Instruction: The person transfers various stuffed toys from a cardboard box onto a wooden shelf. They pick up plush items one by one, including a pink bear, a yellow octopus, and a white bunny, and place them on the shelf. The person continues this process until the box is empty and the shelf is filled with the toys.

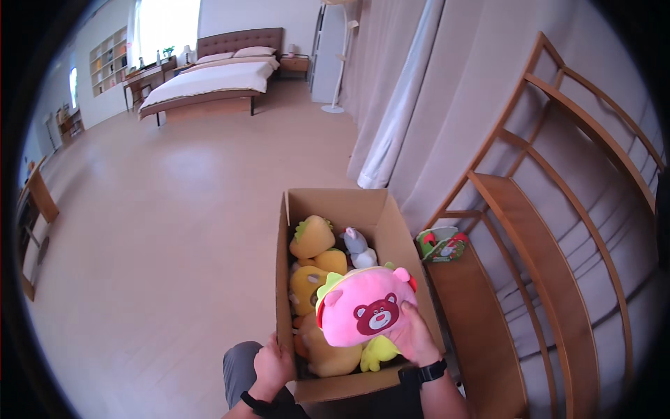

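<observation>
My right hand (417, 339) is closed on a pink plush toy (342, 318) with a dark red bear face and green and red trim. It is held above an open cardboard box (338, 202) that sits right before me. My left hand (272, 362) is closed on the near left edge of the box. Inside lie several plush toys: a yellow-orange one with green leaves (313, 237), a grey and white animal (357, 248), a yellow one with pale ears (304, 286) and a bright yellow-green one (380, 353). The pink toy hides part of the pile.
A wooden shelf rack (481, 300) stands close on the right, with a green and red patterned item (442, 244) on a low board. Behind it hang long beige curtains (453, 105). A bed (216, 77) stands at the far wall, across a pale floor (167, 230).
</observation>
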Demonstrator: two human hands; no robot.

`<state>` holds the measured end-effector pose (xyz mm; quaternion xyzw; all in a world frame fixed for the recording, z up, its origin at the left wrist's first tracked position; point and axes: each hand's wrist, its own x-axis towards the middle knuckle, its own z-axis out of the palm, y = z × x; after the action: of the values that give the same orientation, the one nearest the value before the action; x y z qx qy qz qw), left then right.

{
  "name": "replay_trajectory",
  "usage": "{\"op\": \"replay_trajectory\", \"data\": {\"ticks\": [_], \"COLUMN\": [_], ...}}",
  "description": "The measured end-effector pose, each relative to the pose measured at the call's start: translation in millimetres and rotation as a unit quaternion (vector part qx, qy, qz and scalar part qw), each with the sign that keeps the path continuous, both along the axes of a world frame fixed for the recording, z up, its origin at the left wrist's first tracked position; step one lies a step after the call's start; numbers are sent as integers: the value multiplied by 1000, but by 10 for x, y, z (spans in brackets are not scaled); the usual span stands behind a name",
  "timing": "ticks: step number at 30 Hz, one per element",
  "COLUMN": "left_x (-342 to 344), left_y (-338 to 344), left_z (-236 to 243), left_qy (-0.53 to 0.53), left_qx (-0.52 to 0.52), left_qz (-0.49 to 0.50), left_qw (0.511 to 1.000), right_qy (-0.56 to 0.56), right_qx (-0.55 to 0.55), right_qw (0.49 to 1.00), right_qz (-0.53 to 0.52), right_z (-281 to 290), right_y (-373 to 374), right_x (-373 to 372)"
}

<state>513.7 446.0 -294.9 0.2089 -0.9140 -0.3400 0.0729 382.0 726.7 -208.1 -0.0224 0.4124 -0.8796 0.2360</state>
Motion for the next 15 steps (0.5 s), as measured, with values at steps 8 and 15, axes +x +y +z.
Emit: {"op": "replay_trajectory", "data": {"ticks": [8,15], "left_x": [-38,-47], "left_y": [4,-31], "left_z": [24,-28], "left_qy": [-3,4], "left_qx": [5,-13], "left_qz": [-27,-37], "left_qw": [1000,999], "right_qy": [-23,-13], "right_qx": [15,34], "right_qw": [999,999], "right_qz": [-28,-13], "right_z": [-245,-332], "right_y": [164,141], "right_x": [418,511]}}
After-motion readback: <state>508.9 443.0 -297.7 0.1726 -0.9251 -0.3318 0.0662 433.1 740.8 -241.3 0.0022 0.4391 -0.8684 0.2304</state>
